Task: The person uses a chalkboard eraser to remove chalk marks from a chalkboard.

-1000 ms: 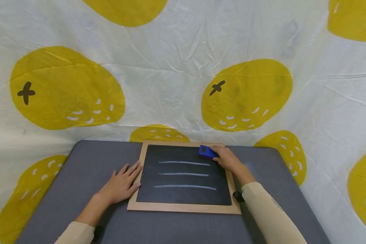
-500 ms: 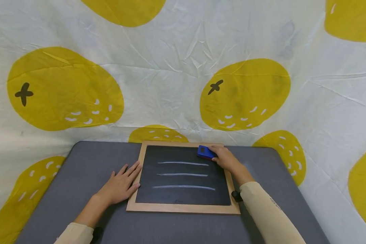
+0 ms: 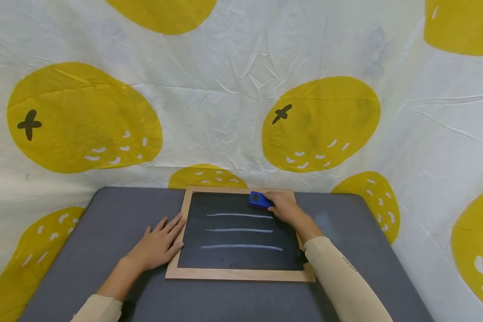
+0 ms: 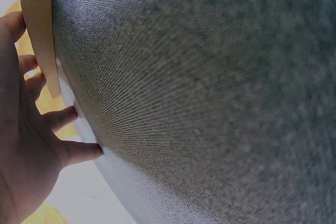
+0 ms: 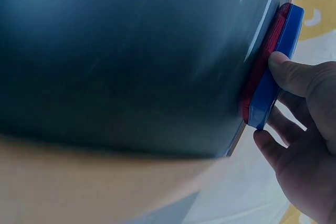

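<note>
A small blackboard [image 3: 233, 259] in a light wooden frame [image 3: 241, 274] lies on the grey table. Three chalk lines [image 3: 239, 230] run across it, one above another. My right hand [image 3: 285, 208] grips a blue blackboard eraser [image 3: 259, 200] near the board's top edge, above the top line. In the right wrist view the thumb and fingers pinch the eraser's blue body [image 5: 277, 66], and its red felt side [image 5: 262, 66] faces the board surface. My left hand [image 3: 157, 246] rests with spread fingers against the frame's left side; in the left wrist view its fingertips touch the wood [image 4: 39, 24].
The grey cloth-covered table [image 3: 225, 302] extends around the board on all sides. Behind it hangs a white curtain [image 3: 209, 125] printed with large yellow fruit shapes. Beige sleeves [image 3: 342, 273] cover both forearms.
My right hand has slid the eraser a little to the left along the board's upper part. The left hand stays at the frame, and the chalk lines look the same.
</note>
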A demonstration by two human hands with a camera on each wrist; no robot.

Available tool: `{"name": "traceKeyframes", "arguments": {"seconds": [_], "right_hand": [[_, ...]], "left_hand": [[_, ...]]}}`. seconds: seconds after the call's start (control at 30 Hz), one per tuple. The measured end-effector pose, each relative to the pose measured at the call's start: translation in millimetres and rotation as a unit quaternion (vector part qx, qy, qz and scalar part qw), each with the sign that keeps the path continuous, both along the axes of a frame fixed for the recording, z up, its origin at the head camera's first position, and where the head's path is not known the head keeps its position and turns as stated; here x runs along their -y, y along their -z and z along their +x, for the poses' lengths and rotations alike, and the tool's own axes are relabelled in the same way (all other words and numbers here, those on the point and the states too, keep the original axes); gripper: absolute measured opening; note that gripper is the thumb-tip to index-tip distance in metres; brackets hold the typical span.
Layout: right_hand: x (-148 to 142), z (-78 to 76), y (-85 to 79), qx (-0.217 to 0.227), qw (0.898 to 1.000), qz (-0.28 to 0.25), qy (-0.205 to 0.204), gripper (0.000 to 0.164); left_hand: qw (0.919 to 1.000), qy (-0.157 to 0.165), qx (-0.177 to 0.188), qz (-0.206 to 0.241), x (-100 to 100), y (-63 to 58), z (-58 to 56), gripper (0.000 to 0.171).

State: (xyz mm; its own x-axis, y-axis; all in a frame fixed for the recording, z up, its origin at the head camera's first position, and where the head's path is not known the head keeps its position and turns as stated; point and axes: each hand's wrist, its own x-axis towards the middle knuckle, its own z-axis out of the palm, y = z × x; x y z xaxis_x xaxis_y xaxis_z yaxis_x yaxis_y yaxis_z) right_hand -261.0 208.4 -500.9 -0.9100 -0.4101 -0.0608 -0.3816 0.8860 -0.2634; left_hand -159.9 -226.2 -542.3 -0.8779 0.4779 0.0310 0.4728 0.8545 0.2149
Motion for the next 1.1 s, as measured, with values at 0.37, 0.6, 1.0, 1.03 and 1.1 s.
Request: {"name": "traceKeyframes", "arguments": {"seconds": [0.37,0.6,1.0,1.03,1.1], "right_hand": [[44.0,-10.7,-1.9,0.002,1.0,0.016,-0.026,0.057],[76.0,-17.4,-3.3,0.009,0.999,0.02,-0.033,0.058],[129.8,-24.6,-1.4,-0.005,0.997,0.052,-0.049,0.059],[134.7,-24.7,-1.2,-0.01,0.997,0.056,-0.052,0.058],[144.4,-24.4,-0.9,-0.02,0.996,0.067,-0.057,0.058]], "left_hand": [[1.0,0.002,0.002,0.0,-2.4,-2.4,-3.1,0.069],[0.9999,0.0,0.012,0.001,-3.0,-5.3,-3.5,0.069],[0.9997,-0.007,0.023,-0.007,-2.5,-4.3,-4.3,0.07],[0.9997,-0.006,0.021,-0.007,-2.9,-4.6,-4.2,0.07],[0.9998,-0.004,0.018,-0.005,-3.9,-5.8,-3.7,0.07]]}}
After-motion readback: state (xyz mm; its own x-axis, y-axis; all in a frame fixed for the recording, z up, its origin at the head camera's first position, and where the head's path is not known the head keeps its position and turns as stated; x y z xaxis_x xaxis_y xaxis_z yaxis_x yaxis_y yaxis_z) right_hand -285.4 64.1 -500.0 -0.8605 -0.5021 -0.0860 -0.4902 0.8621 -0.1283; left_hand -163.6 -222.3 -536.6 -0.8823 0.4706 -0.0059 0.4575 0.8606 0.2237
